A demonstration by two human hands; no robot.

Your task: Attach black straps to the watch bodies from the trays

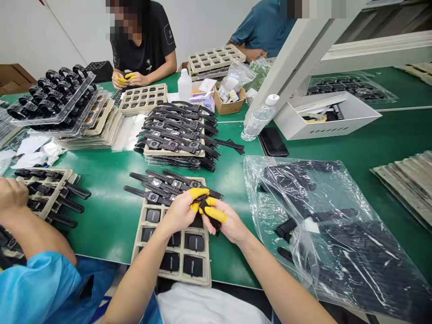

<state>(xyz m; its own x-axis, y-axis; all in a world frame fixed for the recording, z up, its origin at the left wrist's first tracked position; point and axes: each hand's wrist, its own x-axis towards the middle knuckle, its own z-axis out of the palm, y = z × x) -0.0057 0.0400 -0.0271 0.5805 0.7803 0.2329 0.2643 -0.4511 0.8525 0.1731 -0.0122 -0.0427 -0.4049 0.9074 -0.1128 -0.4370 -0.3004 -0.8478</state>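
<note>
My left hand [180, 211], with yellow finger cots on its fingertips, pinches a small dark watch case [201, 198]. Against it, my right hand [228, 221], in similar cots, grips a black watch strap [204, 206]; part of the strap is hidden by the fingers. Both hands meet above a beige compartment tray [138, 238]. Its front compartments hold square black watch cases, such as one watch case [193, 266]. Across its far end lie several watches with straps [153, 197], backs up.
Right of the tray lies a clear plastic bag of black straps [357, 243]. Beyond are stacked trays of watches [175, 135], a water bottle [259, 118], a phone [274, 141] and a white box [324, 121]. A co-worker's arm [37, 225] is close at left; two people sit opposite.
</note>
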